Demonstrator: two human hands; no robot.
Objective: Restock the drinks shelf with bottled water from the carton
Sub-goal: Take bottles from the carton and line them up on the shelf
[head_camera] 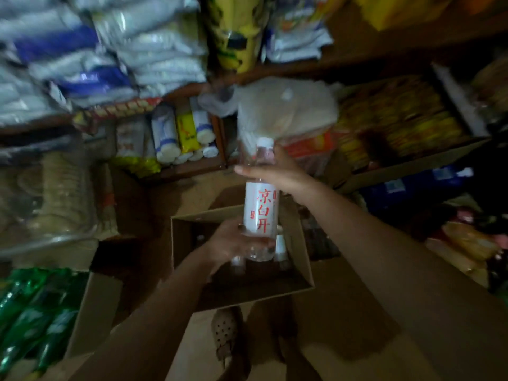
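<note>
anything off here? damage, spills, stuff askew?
No spill or damage shows. The water bottle is upright and capped, left hand gripping its base, right hand its neck, above the open carton. The shelf packs look jumbled, but the frame is dim and blurred.

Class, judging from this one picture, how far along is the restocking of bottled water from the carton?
Done: the carton is open and one water bottle is out, held upright above it. In hand: the left hand grips its base, the right hand its neck. Left: more bottles stand in the carton; no water is visibly shelved yet.
</note>
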